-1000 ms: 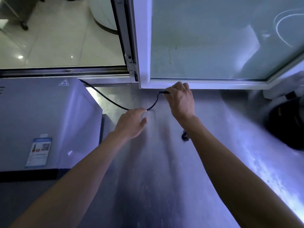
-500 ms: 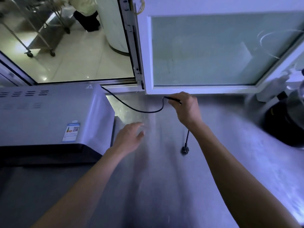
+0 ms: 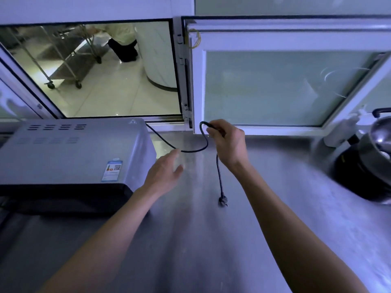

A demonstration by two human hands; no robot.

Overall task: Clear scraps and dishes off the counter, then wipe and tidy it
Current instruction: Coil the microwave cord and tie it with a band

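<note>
The right hand (image 3: 227, 142) pinches a thin black power cord (image 3: 191, 150) near the window frame (image 3: 196, 85), lifted off the steel counter (image 3: 211, 240). The cord loops back to the grey oven (image 3: 69, 151); its plug (image 3: 222, 201) dangles down onto the counter. The left hand (image 3: 164, 173) hovers with fingers spread, empty, beside the oven.

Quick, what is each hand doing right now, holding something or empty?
Left hand: open, fingers relaxed, holding nothing, above the counter.
Right hand: fingers curled round the black power cord, its plug hanging below.
</note>
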